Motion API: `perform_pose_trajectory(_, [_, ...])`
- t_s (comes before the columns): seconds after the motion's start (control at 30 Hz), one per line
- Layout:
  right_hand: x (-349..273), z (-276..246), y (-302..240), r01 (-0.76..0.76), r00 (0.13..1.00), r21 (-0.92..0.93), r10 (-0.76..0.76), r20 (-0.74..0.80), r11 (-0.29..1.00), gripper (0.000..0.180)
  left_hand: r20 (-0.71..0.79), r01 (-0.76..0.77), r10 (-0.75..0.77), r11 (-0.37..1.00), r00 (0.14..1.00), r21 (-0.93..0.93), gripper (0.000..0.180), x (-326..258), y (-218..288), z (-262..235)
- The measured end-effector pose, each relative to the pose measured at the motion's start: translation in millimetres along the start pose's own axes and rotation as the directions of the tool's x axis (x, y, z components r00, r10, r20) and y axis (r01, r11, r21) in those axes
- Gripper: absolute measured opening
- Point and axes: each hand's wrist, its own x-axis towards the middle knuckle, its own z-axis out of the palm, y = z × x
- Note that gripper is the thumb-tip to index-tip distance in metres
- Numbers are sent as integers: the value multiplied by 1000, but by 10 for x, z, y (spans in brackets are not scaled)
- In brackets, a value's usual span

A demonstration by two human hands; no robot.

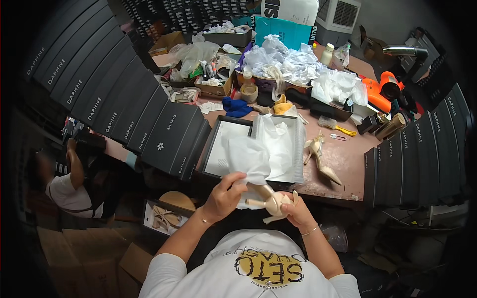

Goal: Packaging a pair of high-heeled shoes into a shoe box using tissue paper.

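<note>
My right hand (298, 211) is closed round the strap and heel end of a beige high-heeled shoe (271, 201), held above my lap at the table's near edge. A translucent white wrapping sheet (247, 156), paper or a thin bag, is pinched in my left hand (223, 199) and covers the shoe's toe end. Just beyond my hands an open black shoebox (212, 140) lies with white lining, beside its other half (297, 164) holding crumpled white tissue (278, 144). A matching beige shoe (324, 168) lies on the table to the right of them.
Rows of dark grey shoeboxes (107, 94) stand at the left, more (422, 154) at the right. Behind are a heap of tissue (285, 59), a yellow-handled brush (338, 125), an orange heat gun (380, 92) and a blue cloth (236, 107). Another person (72, 186) sits at far left.
</note>
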Motion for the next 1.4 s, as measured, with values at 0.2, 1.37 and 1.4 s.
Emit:
perform_pose_trajectory(0.2, [135,-124,16,61,998,333,-52,-35,941,67,16,559,-559,829,829,12,35,-23,-877,74])
perform_pose_trajectory(1.37, [1450,438,-1030,135,935,-926,-356,1,352,38,102,474,-501,707,859,-525,16,1127,-1026,427])
perform_pose_trajectory(1.4, [1323,504,-1227,76,919,-976,-393,-11,204,34,155,561,-586,616,796,-552,17,1056,-1076,456])
